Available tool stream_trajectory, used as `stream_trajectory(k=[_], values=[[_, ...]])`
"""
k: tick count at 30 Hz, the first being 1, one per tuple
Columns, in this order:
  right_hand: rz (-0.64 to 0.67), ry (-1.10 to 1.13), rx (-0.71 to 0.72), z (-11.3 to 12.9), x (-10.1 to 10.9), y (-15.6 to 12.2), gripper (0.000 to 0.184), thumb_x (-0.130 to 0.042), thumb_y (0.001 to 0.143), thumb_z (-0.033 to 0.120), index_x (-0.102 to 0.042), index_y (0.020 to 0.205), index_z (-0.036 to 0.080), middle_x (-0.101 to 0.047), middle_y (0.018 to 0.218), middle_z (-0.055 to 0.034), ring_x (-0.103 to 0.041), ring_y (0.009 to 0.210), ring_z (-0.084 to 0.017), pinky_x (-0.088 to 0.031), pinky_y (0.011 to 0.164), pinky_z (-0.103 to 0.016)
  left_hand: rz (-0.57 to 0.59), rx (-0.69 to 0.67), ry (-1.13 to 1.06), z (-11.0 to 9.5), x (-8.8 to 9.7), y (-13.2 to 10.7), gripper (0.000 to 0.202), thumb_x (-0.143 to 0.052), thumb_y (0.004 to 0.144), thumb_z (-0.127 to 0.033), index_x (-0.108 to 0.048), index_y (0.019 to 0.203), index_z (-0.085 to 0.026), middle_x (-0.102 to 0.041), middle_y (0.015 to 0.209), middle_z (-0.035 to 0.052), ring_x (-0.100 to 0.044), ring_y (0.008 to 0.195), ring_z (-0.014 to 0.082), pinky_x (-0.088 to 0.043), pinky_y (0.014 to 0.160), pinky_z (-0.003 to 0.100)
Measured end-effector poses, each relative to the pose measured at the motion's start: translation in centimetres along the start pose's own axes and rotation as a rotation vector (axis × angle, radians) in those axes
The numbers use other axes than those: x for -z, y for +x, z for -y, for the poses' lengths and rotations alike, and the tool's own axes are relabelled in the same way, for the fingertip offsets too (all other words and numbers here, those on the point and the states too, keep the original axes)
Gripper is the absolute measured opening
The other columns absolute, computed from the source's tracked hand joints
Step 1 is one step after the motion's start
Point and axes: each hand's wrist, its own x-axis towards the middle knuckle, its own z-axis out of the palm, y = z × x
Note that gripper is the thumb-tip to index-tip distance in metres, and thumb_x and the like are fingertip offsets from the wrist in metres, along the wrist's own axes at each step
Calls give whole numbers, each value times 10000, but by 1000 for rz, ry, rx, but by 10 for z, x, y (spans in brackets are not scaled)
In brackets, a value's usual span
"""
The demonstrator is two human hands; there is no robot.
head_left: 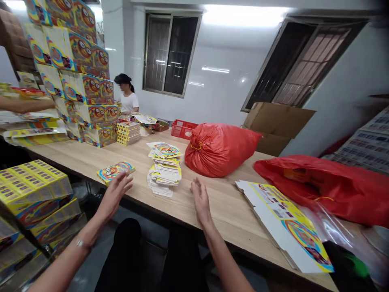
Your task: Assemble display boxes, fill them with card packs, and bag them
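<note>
My left hand is open, fingers stretched toward a small colourful yellow box lying on the wooden table; the fingertips are right at its near edge. My right hand is open too, held edge-on above the table's front edge, holding nothing. Between my hands stands a pile of flat printed cards. A flat unfolded yellow carton sheet lies to the right of my right hand.
A tied red sack and another red bag lie on the table. Stacked colourful boxes rise at the back left, more boxes at my left. A person in white sits at the far end. A red basket and cardboard carton stand behind.
</note>
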Motion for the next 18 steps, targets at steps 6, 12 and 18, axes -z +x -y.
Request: stream_trajectory(k=[6, 12, 18], values=[[117, -163, 186, 31, -45, 119, 628, -438, 929, 597, -588, 1304, 116, -558, 1418, -174, -512, 1317, -253, -403, 1105, -413, 8, 171, 0, -13, -76, 141, 439, -612, 910, -437, -530, 1299, -250, -298, 1615, 105, -317, 1471, 302, -313, 1160, 510], [263, -321, 312, 31, -74, 127, 498, -369, 983, 536, -706, 917, 175, -741, 1004, -91, -666, 945, -216, -506, 918, -359, 234, 213, -50, -1, -124, 199, 334, -623, 867, -288, -631, 1159, -127, -694, 1219, 155, -633, 1167, 308, -494, 998, 446], [87, -407, 406, 1, -51, 100, 487, -454, 949, 551, -708, 1136, 180, -661, 1288, -156, -567, 1258, -270, -370, 1123, -476, 424, 246, -61, 13, -121, 195, 566, -765, 746, -238, -584, 1276, -160, -654, 1305, 164, -657, 1128, 350, -540, 922, 451]])
